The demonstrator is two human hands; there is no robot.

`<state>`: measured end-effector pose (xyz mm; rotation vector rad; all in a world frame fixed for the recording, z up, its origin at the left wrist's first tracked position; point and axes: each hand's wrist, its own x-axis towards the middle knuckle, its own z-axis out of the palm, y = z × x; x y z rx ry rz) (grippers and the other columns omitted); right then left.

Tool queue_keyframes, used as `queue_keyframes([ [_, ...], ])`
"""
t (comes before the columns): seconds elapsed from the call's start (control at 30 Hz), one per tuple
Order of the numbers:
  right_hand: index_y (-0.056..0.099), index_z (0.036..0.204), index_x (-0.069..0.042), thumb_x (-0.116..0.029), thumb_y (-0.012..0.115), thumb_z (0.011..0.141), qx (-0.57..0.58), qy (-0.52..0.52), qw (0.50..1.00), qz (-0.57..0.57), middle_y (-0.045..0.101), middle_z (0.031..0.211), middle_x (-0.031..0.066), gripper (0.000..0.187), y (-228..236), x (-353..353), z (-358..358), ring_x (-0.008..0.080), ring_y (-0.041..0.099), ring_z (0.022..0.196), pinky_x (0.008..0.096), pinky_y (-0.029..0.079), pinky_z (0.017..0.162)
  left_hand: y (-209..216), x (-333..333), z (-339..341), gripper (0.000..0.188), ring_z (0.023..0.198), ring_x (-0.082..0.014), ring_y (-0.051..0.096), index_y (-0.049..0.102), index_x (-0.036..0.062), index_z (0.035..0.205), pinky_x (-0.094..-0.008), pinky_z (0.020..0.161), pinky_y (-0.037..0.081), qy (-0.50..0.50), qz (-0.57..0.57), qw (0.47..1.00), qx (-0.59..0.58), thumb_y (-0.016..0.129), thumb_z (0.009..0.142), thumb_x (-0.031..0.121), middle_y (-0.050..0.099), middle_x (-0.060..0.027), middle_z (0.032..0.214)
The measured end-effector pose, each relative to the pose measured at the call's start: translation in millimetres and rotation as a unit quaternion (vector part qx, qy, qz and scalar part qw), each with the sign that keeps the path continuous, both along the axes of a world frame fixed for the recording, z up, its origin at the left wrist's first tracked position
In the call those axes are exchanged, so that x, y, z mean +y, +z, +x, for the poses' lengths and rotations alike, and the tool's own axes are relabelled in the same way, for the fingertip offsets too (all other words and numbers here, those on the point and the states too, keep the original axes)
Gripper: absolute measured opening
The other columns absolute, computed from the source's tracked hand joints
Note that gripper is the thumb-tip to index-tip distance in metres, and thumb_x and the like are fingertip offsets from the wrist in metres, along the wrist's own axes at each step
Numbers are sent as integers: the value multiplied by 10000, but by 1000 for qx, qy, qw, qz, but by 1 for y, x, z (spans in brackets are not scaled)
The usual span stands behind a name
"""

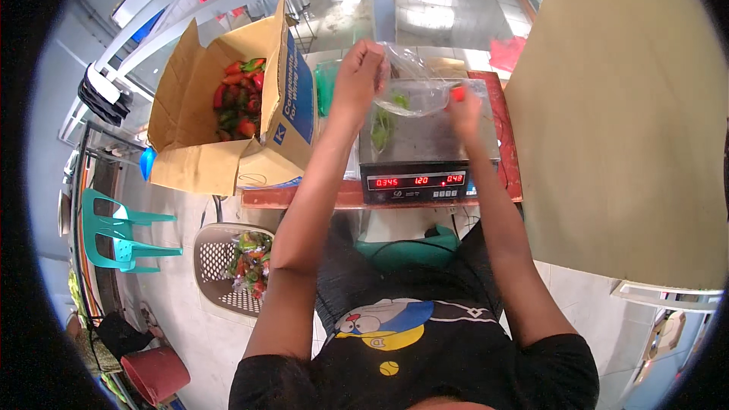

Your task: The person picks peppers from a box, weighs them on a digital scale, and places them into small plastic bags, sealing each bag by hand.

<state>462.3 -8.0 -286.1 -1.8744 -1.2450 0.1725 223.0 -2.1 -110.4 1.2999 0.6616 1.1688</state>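
Looks like a small produce shop or market stall: a digital weighing scale (425,153) with a red readout sits on the worktop (304,196), next to a cardboard box (199,118) of red and green peppers, plus a plastic basket (228,266) of more on the tiled floor.

Viewpoint: one head-worn fisheye camera, above the person's own chest and forearms.
Facing: steeply downward and forward, toward the desk (304,196) and weighing scale (425,153).
Nearness: close; arms fill the centre, floor below.
Rim: straight edges bend, corners dark.
Shared view: none, single view only.
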Motion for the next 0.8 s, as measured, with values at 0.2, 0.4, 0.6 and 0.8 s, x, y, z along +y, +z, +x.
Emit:
queue_keyframes([
  [0.2, 571, 1100, -34, -313, 574, 907, 573, 339, 727, 168, 598, 1163, 228, 339, 150, -83, -10, 313, 633, 1023, 387, 556, 785, -42, -2, -5, 199, 567, -61, 447, 508, 110, 848, -223, 505, 360, 17, -50, 998, 39, 508, 995, 244, 498, 29, 723],
  [0.4, 561, 1115, -28, -138, 641, 843, 470, 437, 766, 30, 620, 1055, 96, 305, 149, -66, -79, 205, 634, 974, 325, 544, 800, -41, -2, -4, 205, 505, -70, 472, 515, 58, 823, -231, 444, 356, 41, 19, 996, 71, 512, 979, 191, 529, 0, 665],
  [0.6, 560, 1157, -53, -73, 643, 817, 272, 449, 850, -34, 610, 979, 63, 350, 94, -28, -93, 160, 610, 892, 310, 483, 744, -50, 4, -22, 208, 556, -82, 459, 531, 40, 808, -281, 518, 385, 139, 78, 973, 168, 523, 961, 180, 518, -16, 651],
  [0.8, 554, 1178, -46, -67, 658, 782, -122, 432, 894, 0, 649, 1006, 179, 410, 118, -20, -105, 309, 631, 935, 396, 481, 811, -53, -2, -28, 195, 585, -150, 496, 540, 30, 830, -313, 567, 412, 108, 56, 978, 171, 530, 948, 185, 540, -51, 656],
])
